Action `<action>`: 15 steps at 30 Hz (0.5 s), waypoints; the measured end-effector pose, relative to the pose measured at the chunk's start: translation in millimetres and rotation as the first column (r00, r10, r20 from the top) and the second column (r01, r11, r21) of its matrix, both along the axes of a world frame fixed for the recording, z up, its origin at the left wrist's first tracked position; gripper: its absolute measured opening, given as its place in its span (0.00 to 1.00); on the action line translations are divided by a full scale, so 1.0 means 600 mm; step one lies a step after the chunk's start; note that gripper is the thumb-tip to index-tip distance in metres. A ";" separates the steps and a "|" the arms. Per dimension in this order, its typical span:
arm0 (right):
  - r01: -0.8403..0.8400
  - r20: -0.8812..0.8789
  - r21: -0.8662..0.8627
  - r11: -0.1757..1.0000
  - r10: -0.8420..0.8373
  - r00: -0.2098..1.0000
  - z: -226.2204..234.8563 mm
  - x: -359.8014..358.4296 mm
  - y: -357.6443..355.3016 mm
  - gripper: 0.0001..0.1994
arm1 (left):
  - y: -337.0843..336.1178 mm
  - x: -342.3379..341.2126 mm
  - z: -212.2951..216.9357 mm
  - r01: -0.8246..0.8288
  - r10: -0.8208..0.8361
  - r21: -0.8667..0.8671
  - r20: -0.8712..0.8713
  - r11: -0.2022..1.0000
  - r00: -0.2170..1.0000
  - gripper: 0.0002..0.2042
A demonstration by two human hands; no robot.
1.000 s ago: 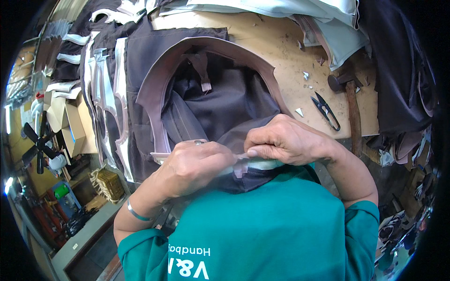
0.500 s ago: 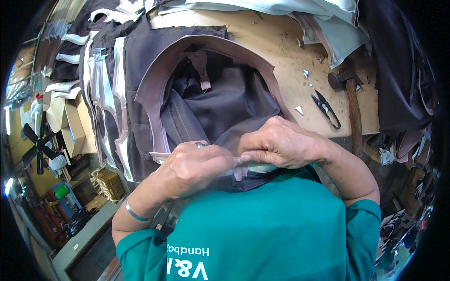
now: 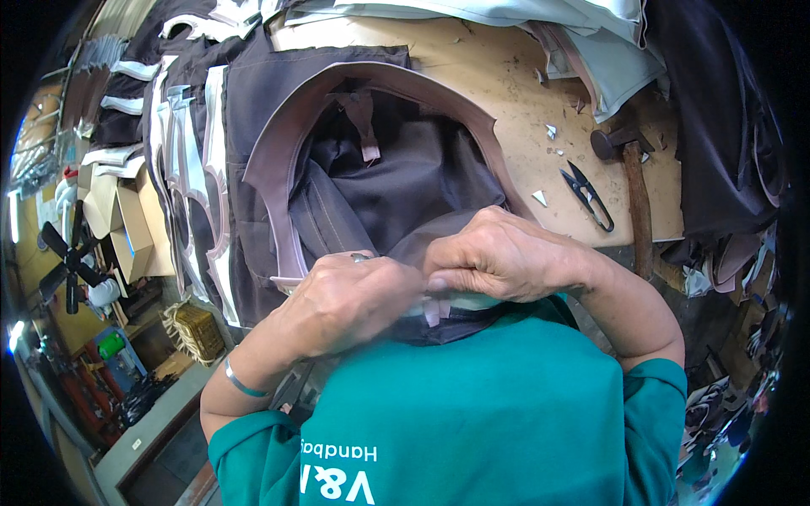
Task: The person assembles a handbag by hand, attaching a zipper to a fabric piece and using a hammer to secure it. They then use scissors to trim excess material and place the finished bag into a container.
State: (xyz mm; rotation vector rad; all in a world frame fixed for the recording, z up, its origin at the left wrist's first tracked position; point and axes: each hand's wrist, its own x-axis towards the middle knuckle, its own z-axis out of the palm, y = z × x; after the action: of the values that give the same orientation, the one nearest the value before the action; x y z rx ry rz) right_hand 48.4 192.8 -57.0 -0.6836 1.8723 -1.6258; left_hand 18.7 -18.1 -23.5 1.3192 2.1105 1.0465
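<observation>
Fingers first: both of yours are curled in tight, nearly closed, pinching the near rim of the dark grey fabric bag shell with the pale pink binding strip (image 3: 371, 177) right at the centre of the frame, just above your green shirt. Your left hand (image 3: 350, 304) clamps the folded edge from the left, knuckles up, so I can't tell exactly how the fingertips sit under there. Your right hand (image 3: 506, 257) presses thumb and forefinger onto the same edge, and the two hands touch each other over a short pink tab.

Looks to me like you're in the middle of folding or pressing the binding down along that rim, with the rest of the bag lying open toward the top of the frame on the pale wooden workbench (image 3: 506, 76). Next move probably needs you to shift the pinch along the edge without letting the fold spring open.

Black thread snips (image 3: 586, 194) and the wooden-handled hammer (image 3: 633, 185) sit well off at right.
</observation>
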 end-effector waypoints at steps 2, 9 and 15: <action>0.025 -0.049 -0.009 1.000 -0.026 0.998 -0.004 0.002 0.000 0.11 | 0.005 0.000 0.016 -0.055 0.056 -0.056 0.023 0.997 0.998 0.11; 0.011 -0.057 0.020 1.000 -0.010 0.998 0.001 0.001 0.004 0.10 | -0.003 0.005 0.007 -0.089 0.092 0.045 -0.061 0.995 0.994 0.07; -0.002 0.149 -0.066 0.998 0.012 0.989 0.006 0.001 0.003 0.11 | -0.009 0.003 0.002 -0.020 0.030 0.086 -0.120 0.996 0.992 0.09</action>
State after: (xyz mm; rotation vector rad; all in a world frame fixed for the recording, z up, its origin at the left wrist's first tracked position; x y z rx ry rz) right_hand 49.1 194.4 -53.5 -0.5781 1.7151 -1.6918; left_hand 20.5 -23.7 -22.2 1.4332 2.1977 1.1029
